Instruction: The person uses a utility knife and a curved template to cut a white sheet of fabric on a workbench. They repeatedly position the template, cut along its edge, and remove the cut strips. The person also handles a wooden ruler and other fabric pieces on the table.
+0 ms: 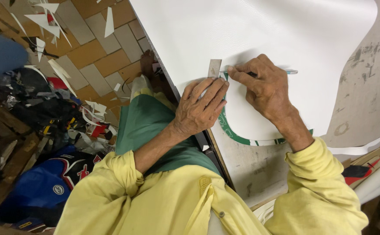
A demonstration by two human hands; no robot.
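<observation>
A large white sheet [259, 30] lies on a worn grey worktable [359, 100]. On it rests a curved pattern piece with a green printed border [238, 135]. My left hand [198, 109] presses flat on the pattern's left edge, fingers spread, touching a small grey metal ruler [214, 68] that stands out past my fingertips. My right hand [264, 87] grips a pen [291, 72] with its tip at the pattern's upper edge, next to the ruler. Both arms wear yellow sleeves.
Left of the table is a tiled floor [90, 52] strewn with white offcuts [46, 21] and a heap of dark and blue fabric items [46, 182]. Rolled white material [379, 176] lies at the lower right. A bare foot [147, 63] shows beside the table edge.
</observation>
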